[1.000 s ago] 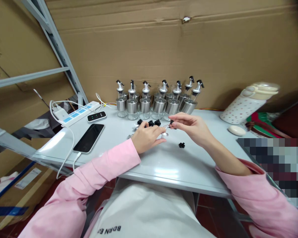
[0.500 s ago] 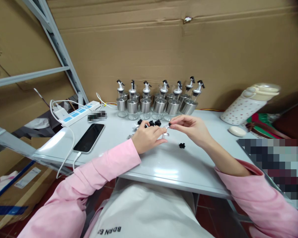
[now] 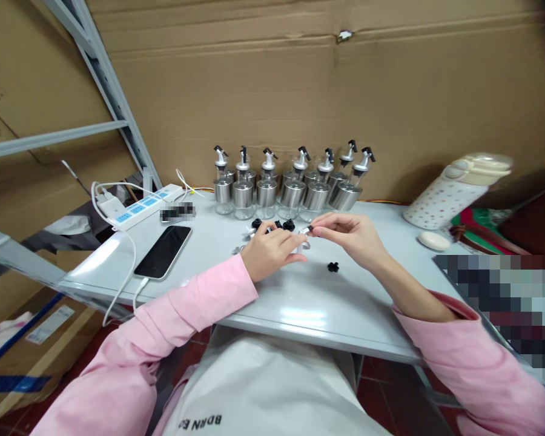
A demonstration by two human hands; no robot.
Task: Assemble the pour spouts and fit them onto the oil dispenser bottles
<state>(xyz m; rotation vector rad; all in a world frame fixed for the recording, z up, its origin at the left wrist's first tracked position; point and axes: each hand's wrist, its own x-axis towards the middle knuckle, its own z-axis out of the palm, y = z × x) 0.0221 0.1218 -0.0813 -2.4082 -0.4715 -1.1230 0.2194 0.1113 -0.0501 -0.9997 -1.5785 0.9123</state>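
Observation:
My left hand [image 3: 274, 249] is closed around a silver pourer spout [image 3: 304, 231], most of it behind the fingers. At the spout's tip, my right hand [image 3: 352, 237] pinches a small black cap [image 3: 310, 228] between thumb and fingertips. Whether the cap sits fully on the spout is too small to tell. Just behind my left hand lie several black stoppers [image 3: 288, 224] and silver parts, partly hidden by it. A little cluster of small black pieces [image 3: 333, 267] rests on the table below my right hand.
Several glass and steel bottles [image 3: 293, 192] with pourers stand along the cardboard wall. On the left are a phone [image 3: 163, 253] with a charging cable and a power strip [image 3: 148, 207]. A spotted flask [image 3: 449, 194] and a white oval object [image 3: 433, 240] are at the right.
The silver spout has tilted slightly between my hands, with the black cap still pinched at its tip. Both hands have barely moved.

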